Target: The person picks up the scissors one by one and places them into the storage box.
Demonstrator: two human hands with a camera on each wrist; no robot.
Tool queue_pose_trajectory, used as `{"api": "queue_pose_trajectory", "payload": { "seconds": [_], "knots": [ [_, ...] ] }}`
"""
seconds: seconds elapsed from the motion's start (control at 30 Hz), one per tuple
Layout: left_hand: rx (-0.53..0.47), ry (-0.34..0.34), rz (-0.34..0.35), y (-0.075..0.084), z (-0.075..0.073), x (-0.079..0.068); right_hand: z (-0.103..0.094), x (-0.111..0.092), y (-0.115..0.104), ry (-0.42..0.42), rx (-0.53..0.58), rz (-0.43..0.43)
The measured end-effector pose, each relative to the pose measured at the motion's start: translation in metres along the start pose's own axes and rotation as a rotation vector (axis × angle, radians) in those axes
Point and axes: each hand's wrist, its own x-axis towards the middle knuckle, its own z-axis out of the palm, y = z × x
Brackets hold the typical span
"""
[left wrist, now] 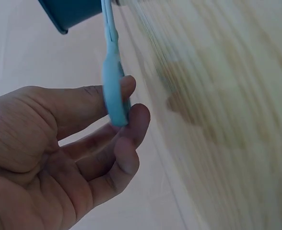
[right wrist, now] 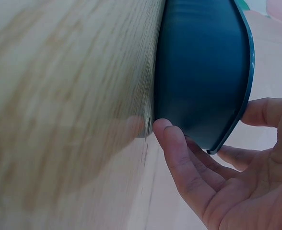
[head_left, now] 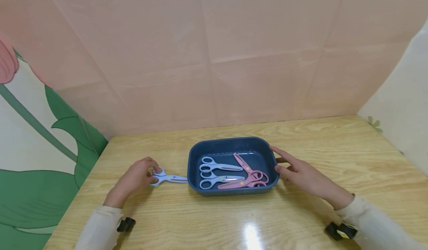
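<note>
My left hand (head_left: pixel 138 174) pinches a pair of light-blue scissors (head_left: pixel 175 178) by the finger loops, thumb and fingertips on either side in the left wrist view. The blades point right, and their tips reach the left side of a dark-blue tub (head_left: pixel 230 192). Against the right end of the tub rests my right hand (head_left: pixel 302 175), fingers loosely extended, some near the rim and some low on the outer wall. Inside the tub lie two more pairs of blue scissors (head_left: pixel 222 166) and, on the right, overlapping pink scissors (head_left: pixel 245 181).
The tub stands on a wood-grain table (head_left: pixel 214 220). A pink-beige covering (head_left: pixel 214 57) rises behind it. A wall with painted green leaves (head_left: pixel 33 198) borders the left side, and a pale wall (head_left: pixel 401 105) the right.
</note>
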Motion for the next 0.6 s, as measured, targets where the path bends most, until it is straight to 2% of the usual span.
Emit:
{"api": "queue_pose_trajectory", "payload": {
  "seconds": [0.17, 0.43, 0.6],
  "knots": [
    [-0.007, -0.013, -0.051, 0.0019, -0.0003, 0.0003, -0.0004, -0.0003, -0.0003, 0.005, -0.003, 0.0],
    [-0.022, 0.01, -0.044, 0.0009, 0.0, 0.0007, -0.0004, -0.0002, 0.0002, 0.003, -0.007, -0.004],
    [-0.064, 0.002, -0.077, 0.0009, -0.0016, 0.0011, -0.0006, -0.0003, -0.0009, 0.004, -0.016, 0.003]
  ]
}}
